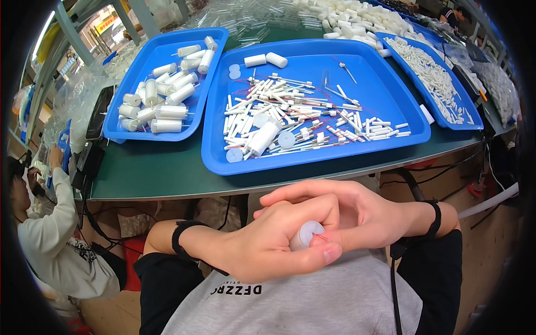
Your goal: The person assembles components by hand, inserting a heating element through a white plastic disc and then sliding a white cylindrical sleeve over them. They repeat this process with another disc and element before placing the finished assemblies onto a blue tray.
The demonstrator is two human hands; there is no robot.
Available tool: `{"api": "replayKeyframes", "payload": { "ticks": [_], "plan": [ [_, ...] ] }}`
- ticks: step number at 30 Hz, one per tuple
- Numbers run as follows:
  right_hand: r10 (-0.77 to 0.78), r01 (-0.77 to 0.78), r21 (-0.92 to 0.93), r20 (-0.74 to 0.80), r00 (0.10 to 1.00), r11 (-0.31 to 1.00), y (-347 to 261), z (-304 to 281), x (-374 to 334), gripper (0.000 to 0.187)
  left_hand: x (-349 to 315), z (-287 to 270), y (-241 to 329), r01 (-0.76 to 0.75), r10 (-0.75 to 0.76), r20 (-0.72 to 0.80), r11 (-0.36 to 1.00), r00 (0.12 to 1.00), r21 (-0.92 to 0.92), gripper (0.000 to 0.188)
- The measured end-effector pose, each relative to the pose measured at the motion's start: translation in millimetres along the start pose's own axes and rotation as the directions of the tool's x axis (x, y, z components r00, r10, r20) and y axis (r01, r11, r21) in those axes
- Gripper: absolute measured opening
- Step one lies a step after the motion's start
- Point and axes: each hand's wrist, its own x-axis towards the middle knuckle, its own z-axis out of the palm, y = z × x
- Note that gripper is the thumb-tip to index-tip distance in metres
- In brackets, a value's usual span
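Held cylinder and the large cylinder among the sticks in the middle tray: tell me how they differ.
The held cylinder is between the left hand and right hand; the tray cylinder lies among white sticks. The held cylinder points a round end toward the camera; the tray cylinder shows mostly its side. Both look whitish.

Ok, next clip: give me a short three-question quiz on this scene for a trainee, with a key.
1. True or false: the right hand is reaching into a tray.
2. Which blue tray lies nearest the hands: a) the left, b) the middle, c) the right?
3. Fill in the colour: the table top is ____.

Key:
1. False; it is up against the left hand, which holds a white cylinder, in front of the trays.
2. b, the middle tray.
3. Green.
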Motion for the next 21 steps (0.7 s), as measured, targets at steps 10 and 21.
{"api": "replayKeyframes", "payload": {
  "ticks": [10,21],
  "plan": [
    [0.115,-0.097,0.212,-0.071,0.991,0.972,-10,7,-1,0.056,2,2,6,0.073,-0.095,-0.051,0.942,0.994,-0.326,0.026],
    [0.222,-0.178,0.464,-0.042,0.974,0.868,-16,3,-5,0.043,4,3,3,0.028,-0.055,-0.046,0.888,0.997,-0.458,0.035]
  ]
}}
